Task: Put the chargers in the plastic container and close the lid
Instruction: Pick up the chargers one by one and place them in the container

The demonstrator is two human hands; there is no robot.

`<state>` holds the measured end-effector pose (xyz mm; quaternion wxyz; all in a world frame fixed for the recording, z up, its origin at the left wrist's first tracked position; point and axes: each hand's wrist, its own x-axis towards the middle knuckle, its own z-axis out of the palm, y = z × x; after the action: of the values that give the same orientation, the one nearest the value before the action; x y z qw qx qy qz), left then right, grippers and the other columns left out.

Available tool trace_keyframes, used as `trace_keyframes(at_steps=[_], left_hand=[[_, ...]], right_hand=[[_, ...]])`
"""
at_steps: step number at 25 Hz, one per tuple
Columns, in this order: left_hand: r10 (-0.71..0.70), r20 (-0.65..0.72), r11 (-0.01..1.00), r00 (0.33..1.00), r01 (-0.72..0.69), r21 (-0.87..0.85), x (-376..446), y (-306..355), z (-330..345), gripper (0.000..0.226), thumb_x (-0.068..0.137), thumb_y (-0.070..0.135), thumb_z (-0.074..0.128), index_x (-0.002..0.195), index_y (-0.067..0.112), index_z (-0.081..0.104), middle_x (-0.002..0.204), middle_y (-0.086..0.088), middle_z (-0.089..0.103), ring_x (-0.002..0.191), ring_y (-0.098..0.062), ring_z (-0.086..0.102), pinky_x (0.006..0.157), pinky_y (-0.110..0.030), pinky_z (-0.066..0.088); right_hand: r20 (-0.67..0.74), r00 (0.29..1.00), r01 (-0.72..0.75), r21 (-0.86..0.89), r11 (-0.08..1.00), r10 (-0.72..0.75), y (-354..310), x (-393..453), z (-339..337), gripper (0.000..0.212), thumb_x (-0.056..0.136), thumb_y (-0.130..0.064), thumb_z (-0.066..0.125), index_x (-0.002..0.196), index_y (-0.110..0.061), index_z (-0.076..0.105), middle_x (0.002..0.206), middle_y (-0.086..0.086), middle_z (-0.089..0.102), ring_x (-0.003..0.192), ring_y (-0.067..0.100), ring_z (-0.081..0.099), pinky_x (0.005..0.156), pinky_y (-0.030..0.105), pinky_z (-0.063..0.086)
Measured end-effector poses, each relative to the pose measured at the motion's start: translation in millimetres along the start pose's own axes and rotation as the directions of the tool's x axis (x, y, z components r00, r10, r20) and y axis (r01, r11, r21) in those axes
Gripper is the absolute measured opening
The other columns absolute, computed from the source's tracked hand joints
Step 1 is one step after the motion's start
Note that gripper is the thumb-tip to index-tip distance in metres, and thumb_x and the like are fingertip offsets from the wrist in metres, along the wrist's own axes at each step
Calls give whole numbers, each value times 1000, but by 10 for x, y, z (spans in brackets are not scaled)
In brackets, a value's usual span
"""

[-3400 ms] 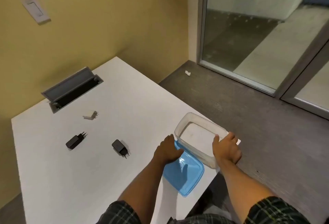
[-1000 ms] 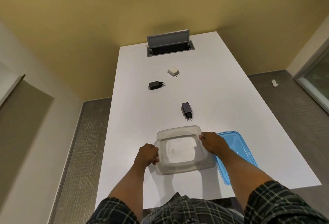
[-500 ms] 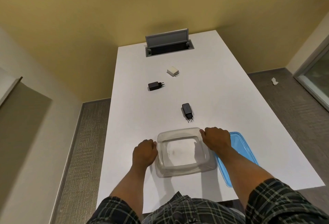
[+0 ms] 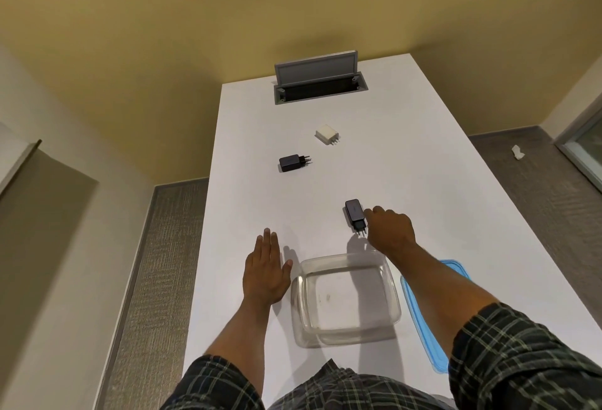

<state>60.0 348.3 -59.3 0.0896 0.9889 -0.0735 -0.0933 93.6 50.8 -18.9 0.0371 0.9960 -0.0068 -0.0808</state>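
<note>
Both hands had come off the container (image 4: 347,299) since half a second before: the right hand (image 4: 389,232) had gone forward to the nearest black charger (image 4: 355,216), and the left hand (image 4: 265,271) had drawn away to the left. The right hand's fingers curled at the charger's right side, touching it or just beside it — whether they had closed on it could not be told, and the charger lay on the table (image 4: 423,181) with its prongs pointing toward the person. The left hand lay flat and released, fingers straight and together, holding nothing, just beside the container's left wall. The container sat upright and empty near the table's front edge, its lid off. The blue lid (image 4: 423,321) lay on the table just right of it, partly hidden under the right forearm. A second black charger (image 4: 290,162) lay farther up the table toward the left, prongs pointing right, and a white charger (image 4: 327,133) lay beyond it — both well apart from the hands. At the table's far end a grey cable hatch (image 4: 317,79) stood with its flap raised.
</note>
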Motion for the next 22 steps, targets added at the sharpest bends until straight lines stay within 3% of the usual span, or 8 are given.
trace_keyframes(at_steps=[3,7,12,15,17,19,22], left_hand=[[12,7,1000,1000,-12,-9,164,-104,55,77,94,49,30,154,1,29,162,-17,25,148,-33,32,106,-43,45],[8,44,1000,999,-7,-15,362,-187,180,79,95,52,25,155,1,22,164,-15,15,151,-31,23,115,-45,38],[30,83,999,996,-26,-42,495,-220,349,82,96,57,21,156,2,19,165,-14,12,152,-32,22,118,-45,29],[20,87,996,996,-12,-88,529,-231,461,84,98,62,14,156,2,21,165,-15,15,152,-31,23,118,-42,28],[4,100,994,995,7,-110,523,-247,535,86,96,65,10,158,6,12,167,-11,6,154,-27,15,121,-38,20],[4,110,991,994,10,-133,513,-267,611,92,90,71,-2,159,10,2,167,-6,-6,156,-24,5,123,-37,12],[14,138,989,990,7,-146,489,-295,703,98,80,77,-16,155,15,-10,163,-1,-16,156,-23,-3,124,-39,8]], right_hand=[[-31,983,177,-73,981,-180,9,271,32,41,87,-13,58,128,-16,53,118,5,59,91,30,64,60,32,34],[59,928,373,-179,910,-369,-30,590,215,52,52,-17,88,100,-22,69,102,4,67,60,25,64,48,27,27],[230,897,430,-269,862,-376,-103,815,394,71,40,-14,94,106,-20,70,129,13,63,101,32,66,50,33,36],[262,911,383,-258,887,-318,-153,828,403,80,65,-3,84,135,-16,47,158,13,25,136,38,34,77,51,43],[231,919,375,-264,889,-319,-133,870,447,77,74,-3,79,139,-15,40,162,11,13,141,41,24,82,52,42],[211,923,371,-265,890,-322,-131,904,513,65,75,0,75,133,-11,48,160,13,21,137,43,32,68,40,43],[273,920,362,-325,874,-279,-169,895,552,50,53,7,84,99,-5,69,137,19,55,109,45,58,44,30,47]])
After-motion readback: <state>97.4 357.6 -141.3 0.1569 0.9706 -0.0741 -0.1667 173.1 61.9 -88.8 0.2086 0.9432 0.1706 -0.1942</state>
